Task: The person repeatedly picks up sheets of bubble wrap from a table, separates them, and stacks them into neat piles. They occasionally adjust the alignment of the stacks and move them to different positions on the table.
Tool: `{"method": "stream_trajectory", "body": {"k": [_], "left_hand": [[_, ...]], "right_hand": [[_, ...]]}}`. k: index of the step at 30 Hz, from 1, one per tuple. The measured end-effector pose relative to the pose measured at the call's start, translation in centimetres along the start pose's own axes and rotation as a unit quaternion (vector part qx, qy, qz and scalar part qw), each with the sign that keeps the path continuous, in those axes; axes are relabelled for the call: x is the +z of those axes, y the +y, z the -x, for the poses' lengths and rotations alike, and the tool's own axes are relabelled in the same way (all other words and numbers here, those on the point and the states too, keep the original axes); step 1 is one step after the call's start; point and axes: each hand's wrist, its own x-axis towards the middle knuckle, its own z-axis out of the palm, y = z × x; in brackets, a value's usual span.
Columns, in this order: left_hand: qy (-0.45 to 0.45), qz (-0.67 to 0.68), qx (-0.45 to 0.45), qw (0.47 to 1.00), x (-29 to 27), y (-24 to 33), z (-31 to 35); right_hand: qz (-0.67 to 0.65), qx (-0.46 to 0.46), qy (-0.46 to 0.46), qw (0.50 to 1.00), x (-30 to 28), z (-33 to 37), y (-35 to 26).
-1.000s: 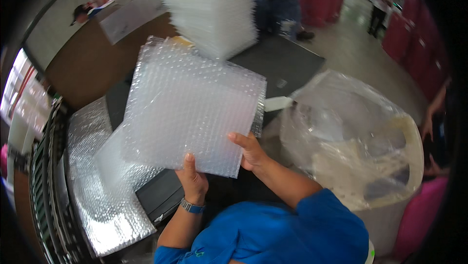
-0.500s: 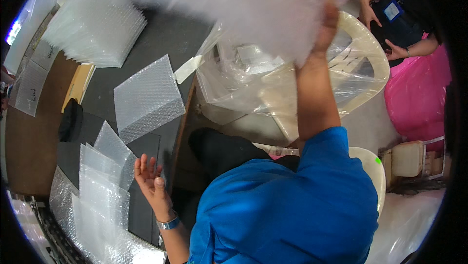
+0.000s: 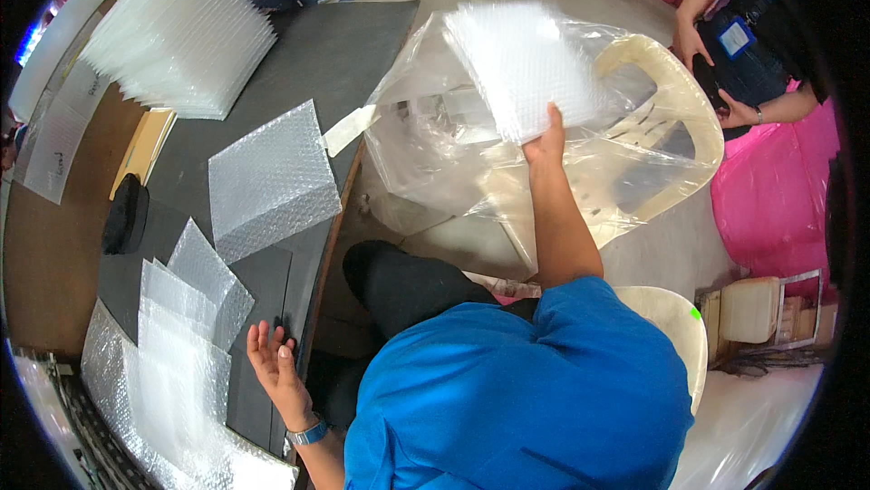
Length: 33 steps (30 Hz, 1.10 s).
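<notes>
My right hand [image 3: 546, 139] is stretched out to the right, gripping a bubble-wrap sheet [image 3: 521, 64] by its lower edge over a large clear plastic bag [image 3: 426, 119] that sits on a cream plastic chair [image 3: 675, 100]. My left hand [image 3: 272, 363] hovers open and holding nothing at the near edge of the dark table [image 3: 344, 46], beside several loose bubble-wrap sheets [image 3: 186, 309]. One square bubble-wrap sheet [image 3: 269, 180] lies flat on the table in front of me.
A tall fanned stack of bubble-wrap pieces [image 3: 186, 37] stands at the far left of the table. A black object [image 3: 125, 214] lies on the brown surface. Another person [image 3: 752, 37] stands at the right by pink bags [image 3: 775, 191]. A white container [image 3: 750, 309] sits on the floor.
My right hand has carried the bubble-wrap sheet from in front of me over to the bag on the chair and lowered it. My left hand let go and stays open by the table.
</notes>
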Motion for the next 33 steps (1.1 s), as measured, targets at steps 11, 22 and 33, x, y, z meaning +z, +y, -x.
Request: {"method": "stream_trajectory", "body": {"k": [11, 22, 33], "left_hand": [[0.051, 0.006, 0.001, 0.999, -2.4, -0.4, 2.5], [0.034, -0.056, 0.067, 0.996, -2.8, -3.0, 3.6], [0.032, 0.105, 0.044, 0.993, -3.7, -2.6, 4.1]], "right_hand": [[0.440, -0.006, -0.104, 0.892, 8.0, 7.2, 4.5], [0.644, -0.205, -0.658, 0.334, 18.8, 23.3, 14.3], [0.668, -0.282, -0.584, 0.365, 13.7, 19.7, 9.3]]}}
